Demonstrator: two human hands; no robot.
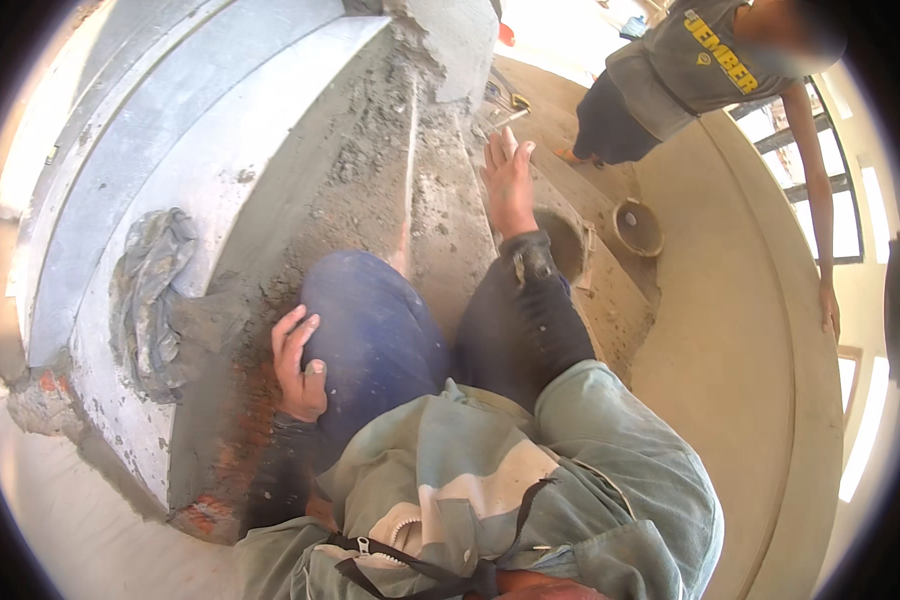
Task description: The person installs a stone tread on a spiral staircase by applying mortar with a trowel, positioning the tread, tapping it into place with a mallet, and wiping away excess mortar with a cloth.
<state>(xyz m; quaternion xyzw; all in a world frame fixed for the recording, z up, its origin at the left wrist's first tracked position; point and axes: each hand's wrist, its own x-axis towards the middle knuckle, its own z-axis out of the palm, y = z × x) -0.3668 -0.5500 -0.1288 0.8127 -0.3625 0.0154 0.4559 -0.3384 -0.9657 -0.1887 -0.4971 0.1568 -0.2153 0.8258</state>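
My left hand (300, 365) rests against the side of my bent knee in dark blue trousers (370, 340), fingers spread and nothing in them. My right hand (510, 183) is raised beyond my other knee, palm showing and fingers stretched out, also holding nothing. Below and around the hands lies a rough surface of grey mortar (360, 170) with loose crumbs on it. Close to my right wrist stands a round bucket (562, 240), partly hidden by my dark sleeve. A crumpled grey, mortar-stained cloth or sack (155, 300) lies to the left of my left hand.
Pale curved steps (210, 110) rise at the left, with exposed red brick (210, 515) below. At the right are a second bucket (638, 228) and a smooth curved wall (730, 300). A co-worker (670, 80) stands at the far right, one arm hanging down.
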